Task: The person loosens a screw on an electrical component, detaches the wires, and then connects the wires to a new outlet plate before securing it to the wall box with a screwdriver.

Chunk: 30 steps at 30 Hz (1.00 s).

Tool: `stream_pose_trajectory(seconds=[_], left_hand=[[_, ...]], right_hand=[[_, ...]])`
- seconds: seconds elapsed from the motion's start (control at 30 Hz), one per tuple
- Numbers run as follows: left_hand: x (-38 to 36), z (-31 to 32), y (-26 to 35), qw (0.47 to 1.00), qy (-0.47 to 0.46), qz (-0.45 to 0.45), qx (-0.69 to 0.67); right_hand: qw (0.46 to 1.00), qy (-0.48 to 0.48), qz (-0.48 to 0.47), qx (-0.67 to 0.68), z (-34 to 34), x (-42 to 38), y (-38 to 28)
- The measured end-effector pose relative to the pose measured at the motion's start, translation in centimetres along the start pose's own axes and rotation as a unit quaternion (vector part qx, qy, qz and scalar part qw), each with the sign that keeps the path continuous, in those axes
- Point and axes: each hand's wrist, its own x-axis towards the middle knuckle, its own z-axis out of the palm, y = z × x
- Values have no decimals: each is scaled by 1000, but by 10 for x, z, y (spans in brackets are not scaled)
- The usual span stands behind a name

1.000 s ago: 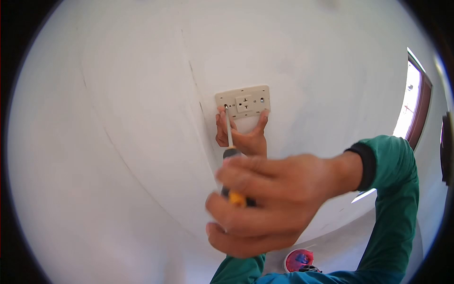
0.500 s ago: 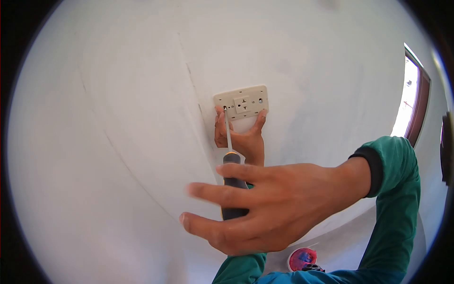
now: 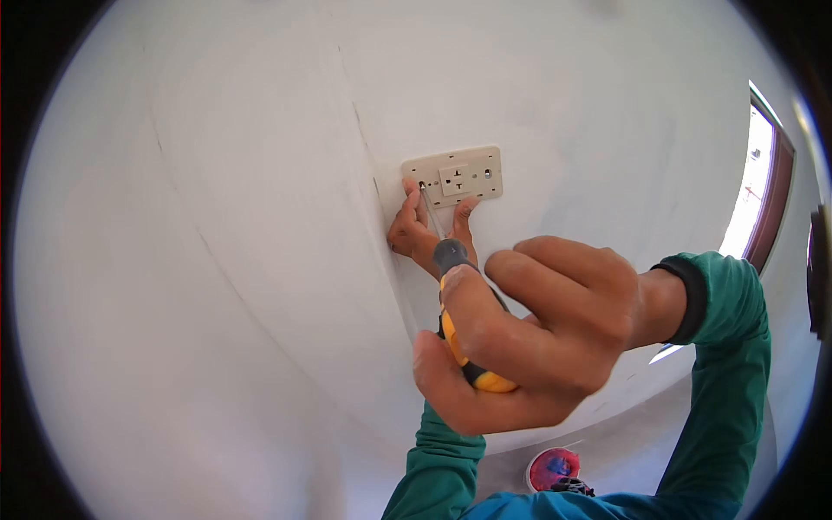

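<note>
A cream wall outlet (image 3: 454, 180) with a socket in its middle lies against the white wall, slightly tilted. My left hand (image 3: 419, 232) reaches up from below and steadies it, a fingertip at its left end and the thumb at its lower edge. A screwdriver (image 3: 449, 253) with a black and yellow handle points up at the outlet's left screw hole; whether the tip sits in a screw is too small to tell. Around the handle curl the thumb and fingers of my right hand (image 3: 546, 334), which hides part of it.
A bucket (image 3: 553, 469) with pink and blue inside stands on the floor below. At the right is a bright window (image 3: 750, 186) with a brown frame (image 3: 774, 204). Thin cracks run down the wall (image 3: 217, 173) left of the outlet.
My right hand's spread fingers have curled in around the screwdriver handle. The handle now leans more to the right. My left hand stays at the outlet, its fingers slightly shifted.
</note>
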Motion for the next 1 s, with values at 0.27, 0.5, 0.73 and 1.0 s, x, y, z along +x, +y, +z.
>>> stream_pose_trajectory(seconds=[0.27,0.5,0.73,1.0], left_hand=[[3,7,0,981,35,-39,-185],[5,-1,-9,995,-3,-21,-101],[10,-9,-19,997,11,33,-72],[6,-21,8,995,80,54,6]], right_hand=[[996,13,-45,82,15,-4,0],[969,106,-61,216,39,3,-10],[983,66,-78,155,33,4,-3],[998,43,-41,16,25,2,3]])
